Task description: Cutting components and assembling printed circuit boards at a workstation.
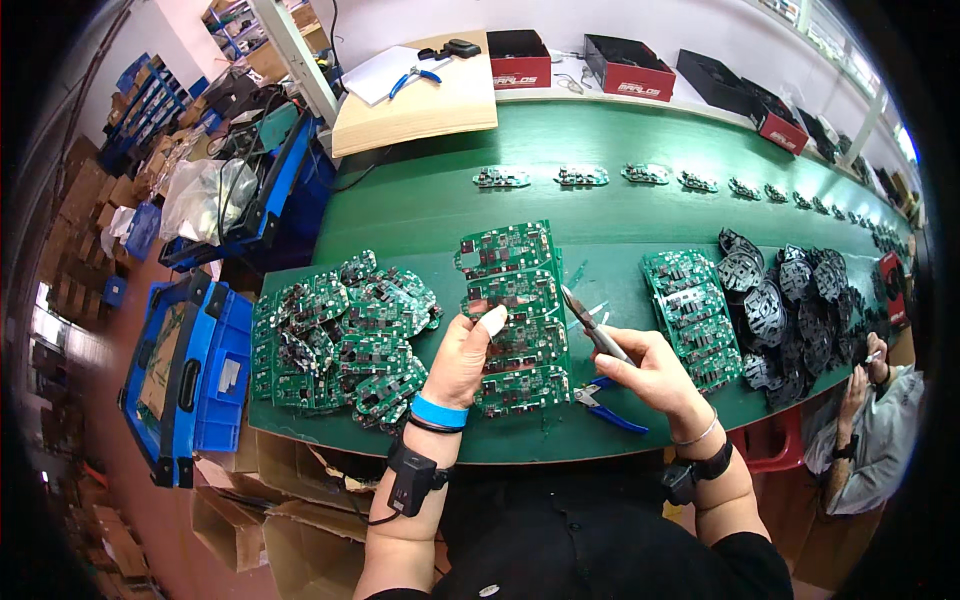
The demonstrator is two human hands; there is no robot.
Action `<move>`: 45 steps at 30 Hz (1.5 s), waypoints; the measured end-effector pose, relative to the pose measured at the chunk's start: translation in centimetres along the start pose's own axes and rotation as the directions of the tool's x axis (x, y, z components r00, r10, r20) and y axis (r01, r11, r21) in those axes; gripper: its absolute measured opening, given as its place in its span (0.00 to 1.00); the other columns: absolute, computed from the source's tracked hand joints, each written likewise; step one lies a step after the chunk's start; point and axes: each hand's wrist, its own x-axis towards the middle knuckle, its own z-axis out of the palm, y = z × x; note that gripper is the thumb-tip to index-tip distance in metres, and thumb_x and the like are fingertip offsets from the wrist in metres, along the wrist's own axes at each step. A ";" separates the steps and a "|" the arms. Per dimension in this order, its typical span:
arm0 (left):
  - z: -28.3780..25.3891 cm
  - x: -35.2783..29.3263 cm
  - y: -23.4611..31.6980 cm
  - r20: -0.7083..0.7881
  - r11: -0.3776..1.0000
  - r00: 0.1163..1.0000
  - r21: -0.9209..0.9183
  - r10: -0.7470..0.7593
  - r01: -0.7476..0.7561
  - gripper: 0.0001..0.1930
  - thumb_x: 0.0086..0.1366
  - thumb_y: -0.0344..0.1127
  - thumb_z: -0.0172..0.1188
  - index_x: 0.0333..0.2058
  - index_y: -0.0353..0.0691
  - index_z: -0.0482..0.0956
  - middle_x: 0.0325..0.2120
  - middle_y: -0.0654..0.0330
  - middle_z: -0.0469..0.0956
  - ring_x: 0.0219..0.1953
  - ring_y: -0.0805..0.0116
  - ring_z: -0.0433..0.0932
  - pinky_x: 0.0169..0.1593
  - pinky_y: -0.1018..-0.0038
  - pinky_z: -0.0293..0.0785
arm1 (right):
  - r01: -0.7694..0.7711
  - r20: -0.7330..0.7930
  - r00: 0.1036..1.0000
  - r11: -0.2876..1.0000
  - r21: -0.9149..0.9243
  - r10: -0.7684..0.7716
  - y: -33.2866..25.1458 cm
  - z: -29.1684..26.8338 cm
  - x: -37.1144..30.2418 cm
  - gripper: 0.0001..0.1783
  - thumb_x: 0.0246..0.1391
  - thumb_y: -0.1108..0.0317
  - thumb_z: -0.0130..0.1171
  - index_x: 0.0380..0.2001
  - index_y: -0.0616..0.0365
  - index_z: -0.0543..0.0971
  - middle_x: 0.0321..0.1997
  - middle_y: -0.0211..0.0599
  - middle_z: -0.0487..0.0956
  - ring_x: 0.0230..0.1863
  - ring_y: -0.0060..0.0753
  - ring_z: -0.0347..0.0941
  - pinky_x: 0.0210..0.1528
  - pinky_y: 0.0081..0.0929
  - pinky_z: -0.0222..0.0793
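Observation:
My left hand (462, 362) grips the left edge of a green circuit board panel (525, 345), its thumb, wrapped in something white, lying on top. The panel carries several boards in a column, with small dark and silver parts. My right hand (648, 372) is closed around a slim grey hand tool (592, 325) with a pointed metal tip; its exact kind is hard to make out. That tip is close to the panel's right edge; contact cannot be told. Blue-handled cutters (612, 412) lie beneath my right hand. Thin green and pale strips (590, 318) lie beside the panel.
A heap of loose circuit boards (345, 330) lies left, another panel stack (692, 320) right, with black plastic shells (790, 300) beyond. Single boards (582, 176) form a row farther back. Blue crates (205, 370) stand left; a co-worker's hand (853, 395) shows at right.

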 end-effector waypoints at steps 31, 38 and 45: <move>-0.9 2.1 1.9 -0.215 0.986 0.976 -0.168 -0.040 0.003 0.27 0.59 0.61 0.48 0.46 0.44 0.70 0.40 0.58 0.75 0.42 0.60 0.76 0.37 0.62 0.78 | -0.099 0.213 0.976 0.971 0.218 0.051 1.4 -1.6 -0.1 0.20 0.53 0.62 0.56 0.47 0.62 0.75 0.26 0.25 0.75 0.28 0.12 0.66 0.28 0.12 0.60; -0.9 2.8 2.4 -0.218 0.993 0.969 -0.001 0.115 -0.118 0.17 0.57 0.47 0.59 0.40 0.43 0.72 0.34 0.58 0.78 0.33 0.64 0.80 0.28 0.66 0.80 | 0.074 0.088 0.993 0.995 0.068 -0.080 0.5 -0.1 -0.3 0.21 0.51 0.65 0.58 0.47 0.65 0.73 0.29 0.21 0.69 0.31 0.12 0.61 0.34 0.13 0.61; -0.3 2.8 2.6 -0.169 0.994 0.980 -0.019 0.107 -0.111 0.15 0.56 0.44 0.61 0.37 0.44 0.73 0.30 0.60 0.79 0.28 0.68 0.80 0.26 0.68 0.80 | 0.203 -0.074 0.970 0.943 -0.263 -0.230 0.0 -0.4 1.0 0.22 0.49 0.67 0.59 0.46 0.66 0.72 0.32 0.29 0.72 0.34 0.19 0.67 0.38 0.19 0.64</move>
